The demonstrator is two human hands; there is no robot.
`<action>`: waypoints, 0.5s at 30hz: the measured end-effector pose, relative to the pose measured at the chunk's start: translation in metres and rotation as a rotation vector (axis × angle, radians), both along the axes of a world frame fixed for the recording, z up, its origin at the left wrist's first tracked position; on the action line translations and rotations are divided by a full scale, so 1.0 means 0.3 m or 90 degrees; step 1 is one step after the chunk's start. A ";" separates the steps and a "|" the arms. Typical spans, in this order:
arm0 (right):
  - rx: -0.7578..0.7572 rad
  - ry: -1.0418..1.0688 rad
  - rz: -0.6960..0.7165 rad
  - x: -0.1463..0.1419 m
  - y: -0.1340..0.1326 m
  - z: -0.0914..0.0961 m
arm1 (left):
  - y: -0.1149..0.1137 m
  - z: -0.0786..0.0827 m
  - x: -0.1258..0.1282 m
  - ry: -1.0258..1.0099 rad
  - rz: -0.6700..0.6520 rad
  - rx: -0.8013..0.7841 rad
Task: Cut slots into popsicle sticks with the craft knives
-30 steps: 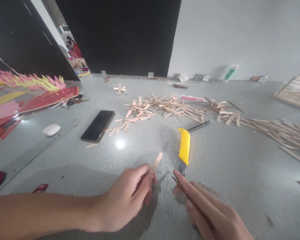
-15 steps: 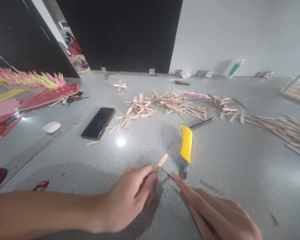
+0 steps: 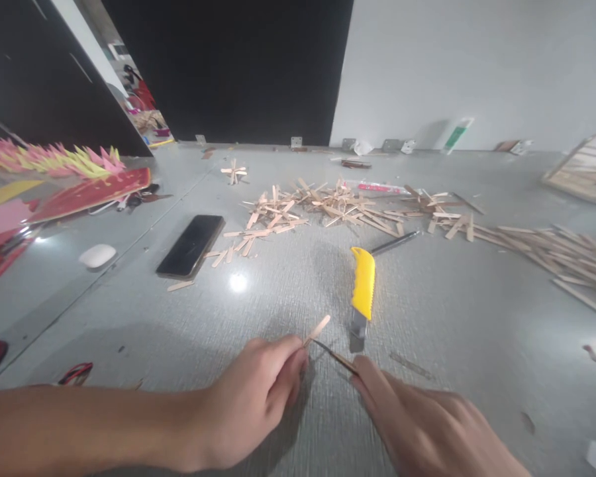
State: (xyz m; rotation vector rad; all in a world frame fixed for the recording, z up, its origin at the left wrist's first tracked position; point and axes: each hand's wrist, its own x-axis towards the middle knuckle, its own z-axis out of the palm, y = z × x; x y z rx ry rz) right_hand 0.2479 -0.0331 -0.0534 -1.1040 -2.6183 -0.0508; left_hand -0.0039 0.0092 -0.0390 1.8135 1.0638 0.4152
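Observation:
My left hand (image 3: 251, 401) pinches the near end of a short wooden stick (image 3: 318, 329), which points up and away over the grey table (image 3: 288, 291). My right hand (image 3: 427, 427) is closed on a thin dark tool (image 3: 330, 352) whose tip touches the stick near my left fingertips. A yellow utility knife (image 3: 363, 291) lies on the table just beyond both hands, its blade end toward me.
A black phone (image 3: 191, 246) lies left of centre. Several loose wooden sticks (image 3: 328, 209) are scattered behind, with longer sticks (image 3: 561, 255) at right. A pen (image 3: 395, 243) lies by the knife. Coloured paper shapes (image 3: 54, 179) and a white oval object (image 3: 97, 256) sit at left.
My right hand has brought the thin tool leftward until its tip meets the stick in my left hand. The stick has tilted slightly; my left hand has barely moved.

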 end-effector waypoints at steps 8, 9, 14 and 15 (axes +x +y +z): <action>0.044 -0.077 -0.044 -0.014 -0.011 0.043 | 0.015 0.003 0.002 -0.028 -0.041 -0.017; 0.019 -0.071 -0.055 -0.022 -0.005 0.043 | 0.015 0.005 0.002 -0.033 -0.034 -0.015; -0.002 0.035 -0.085 -0.061 0.019 0.026 | 0.010 0.004 0.009 -0.047 0.039 -0.072; 0.011 0.050 -0.079 -0.063 0.022 0.029 | 0.008 0.003 0.010 -0.058 0.051 -0.083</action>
